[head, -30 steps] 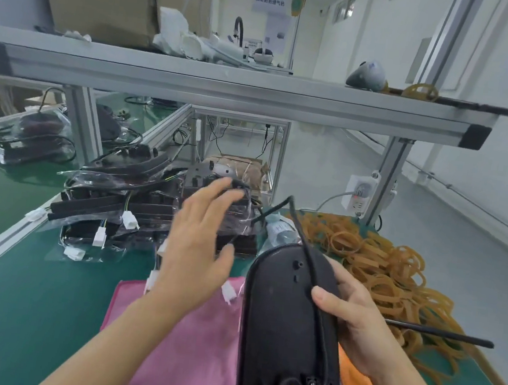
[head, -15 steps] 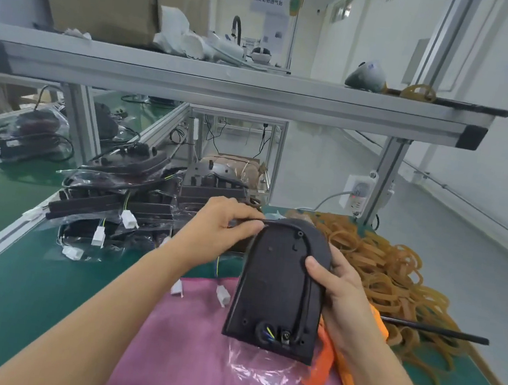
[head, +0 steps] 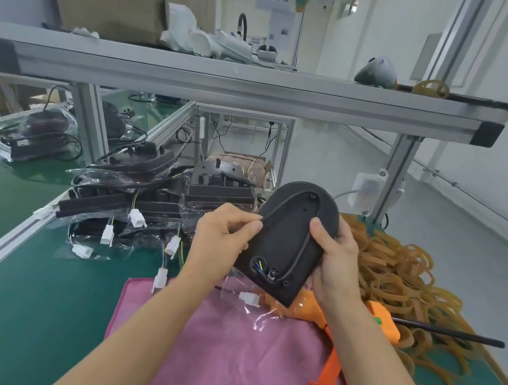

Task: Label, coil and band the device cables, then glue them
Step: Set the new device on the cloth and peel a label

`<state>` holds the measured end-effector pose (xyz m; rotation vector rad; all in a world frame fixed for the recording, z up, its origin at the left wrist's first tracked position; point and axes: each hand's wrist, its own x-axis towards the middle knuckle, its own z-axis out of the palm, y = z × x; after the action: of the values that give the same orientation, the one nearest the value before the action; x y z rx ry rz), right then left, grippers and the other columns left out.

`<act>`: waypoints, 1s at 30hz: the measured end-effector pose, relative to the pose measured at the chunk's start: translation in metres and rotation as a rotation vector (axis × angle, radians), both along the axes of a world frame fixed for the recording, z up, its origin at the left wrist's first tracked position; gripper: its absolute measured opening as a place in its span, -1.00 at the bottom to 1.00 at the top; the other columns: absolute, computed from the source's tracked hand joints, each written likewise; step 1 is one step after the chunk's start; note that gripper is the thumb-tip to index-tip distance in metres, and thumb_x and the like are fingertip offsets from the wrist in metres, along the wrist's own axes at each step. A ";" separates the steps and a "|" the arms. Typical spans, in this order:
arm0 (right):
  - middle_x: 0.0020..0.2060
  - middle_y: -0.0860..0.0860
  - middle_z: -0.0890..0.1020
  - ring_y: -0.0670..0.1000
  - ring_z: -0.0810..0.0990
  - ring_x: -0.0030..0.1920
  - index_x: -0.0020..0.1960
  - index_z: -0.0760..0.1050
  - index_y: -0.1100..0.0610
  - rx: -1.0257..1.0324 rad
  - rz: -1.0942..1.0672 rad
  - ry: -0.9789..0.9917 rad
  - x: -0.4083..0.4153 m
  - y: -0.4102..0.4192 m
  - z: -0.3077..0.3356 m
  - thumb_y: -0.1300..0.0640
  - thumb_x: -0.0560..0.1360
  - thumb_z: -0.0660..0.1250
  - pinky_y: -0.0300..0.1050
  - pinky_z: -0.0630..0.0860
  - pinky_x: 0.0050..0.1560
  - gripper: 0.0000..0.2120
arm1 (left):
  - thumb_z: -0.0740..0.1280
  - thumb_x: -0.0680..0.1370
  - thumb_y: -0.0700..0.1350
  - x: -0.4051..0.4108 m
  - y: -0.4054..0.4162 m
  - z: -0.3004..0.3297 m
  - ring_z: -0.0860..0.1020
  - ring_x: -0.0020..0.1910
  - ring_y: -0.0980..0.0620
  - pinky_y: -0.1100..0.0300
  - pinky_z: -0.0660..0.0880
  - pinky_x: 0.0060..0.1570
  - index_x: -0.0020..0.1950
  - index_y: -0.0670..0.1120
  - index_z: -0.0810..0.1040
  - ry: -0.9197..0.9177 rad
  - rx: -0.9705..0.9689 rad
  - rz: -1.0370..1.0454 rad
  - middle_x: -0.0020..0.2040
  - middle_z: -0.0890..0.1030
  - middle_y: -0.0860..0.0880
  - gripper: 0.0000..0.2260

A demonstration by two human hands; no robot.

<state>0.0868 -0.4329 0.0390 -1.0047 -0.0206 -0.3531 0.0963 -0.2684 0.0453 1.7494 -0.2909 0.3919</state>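
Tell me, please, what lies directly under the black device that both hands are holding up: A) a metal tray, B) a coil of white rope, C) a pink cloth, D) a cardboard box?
C: the black device, gripped by the left hand and right hand, is above the pink cloth spread on the green bench.

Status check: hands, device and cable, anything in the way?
Left hand pinches black cable at device edge. Right hand grips device, held above pink cloth. Orange glue gun and rubber bands close beside; nothing blocking.
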 end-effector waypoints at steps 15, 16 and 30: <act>0.03 0.18 0.67 0.11 0.69 -0.06 0.23 0.50 0.23 -0.064 0.179 0.093 0.008 0.011 0.008 0.24 0.46 0.35 -0.03 0.64 -0.17 -0.66 | 0.48 0.44 -0.18 -0.023 0.021 0.024 0.44 -0.49 0.01 0.19 0.46 -0.40 -0.40 -0.12 0.64 0.319 -0.065 0.040 -0.51 0.52 -0.06 -0.80; 0.02 0.16 0.68 0.11 0.70 -0.06 0.21 0.51 0.20 -0.097 0.159 0.095 0.008 0.012 0.009 0.25 0.48 0.35 -0.04 0.64 -0.18 -0.70 | 0.48 0.44 -0.20 -0.025 0.019 0.023 0.42 -0.52 0.03 0.27 0.42 -0.48 -0.42 -0.12 0.62 0.325 -0.059 0.031 -0.53 0.49 -0.03 -0.77; 0.17 0.25 0.60 0.22 0.62 0.11 0.24 0.50 0.26 -0.057 0.234 0.109 0.001 0.019 -0.001 0.17 0.39 0.37 0.10 0.61 0.06 -0.57 | 0.57 0.34 -0.14 -0.043 0.024 -0.009 0.64 -0.20 0.03 0.23 0.50 -0.25 0.11 -0.15 0.51 0.553 -0.333 0.031 -0.07 0.67 -0.05 -0.59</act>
<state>0.0879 -0.4142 0.0382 -1.0640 -0.0495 -0.0837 0.0536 -0.2445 0.0366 1.4650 0.1906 -0.0327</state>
